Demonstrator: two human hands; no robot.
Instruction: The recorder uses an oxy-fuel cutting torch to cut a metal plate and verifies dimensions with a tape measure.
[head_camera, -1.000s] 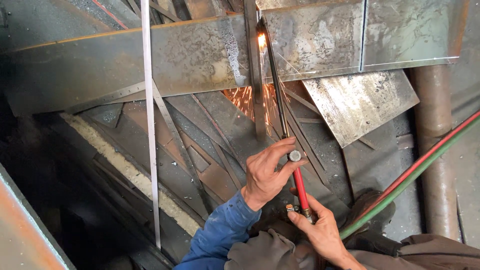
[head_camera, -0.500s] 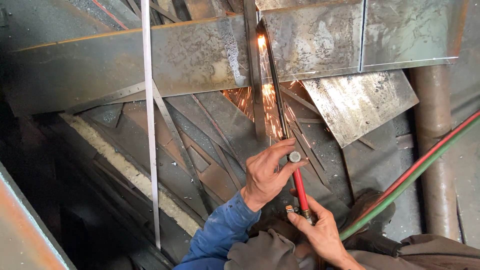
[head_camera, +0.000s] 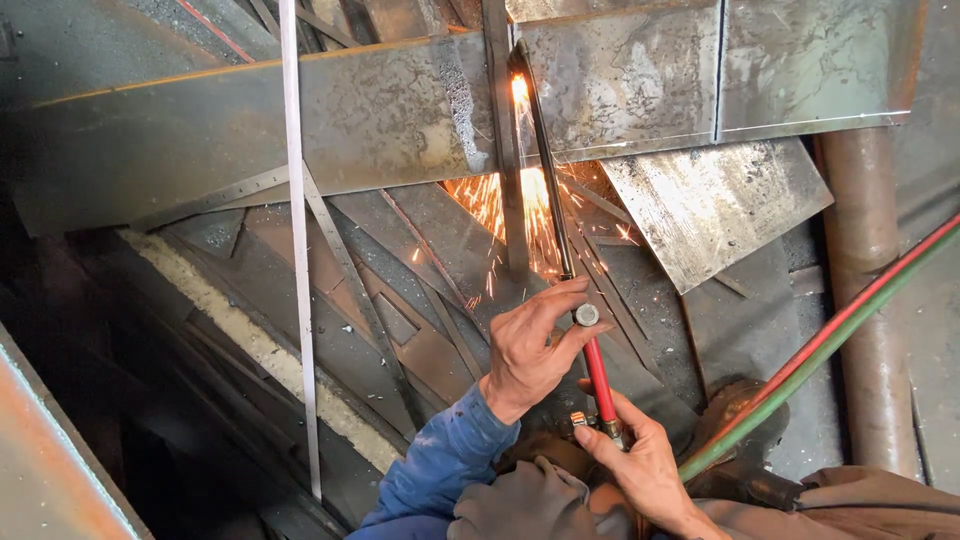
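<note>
I look down on a long, rust-mottled steel plate (head_camera: 380, 120) lying across a heap of thin scrap strips (head_camera: 400, 300). A slim dark cutting torch (head_camera: 545, 170) runs from my hands toward 12 o'clock, its tip glowing white-orange on the plate, sparks (head_camera: 510, 215) spraying beneath. My left hand (head_camera: 525, 350), in a blue sleeve, has its fingers wrapped around the torch's shaft beside a round metal knob. My right hand (head_camera: 640, 455), at 5 o'clock, grips the red handle. Red and green hoses (head_camera: 840, 335) trail toward 2 o'clock.
</note>
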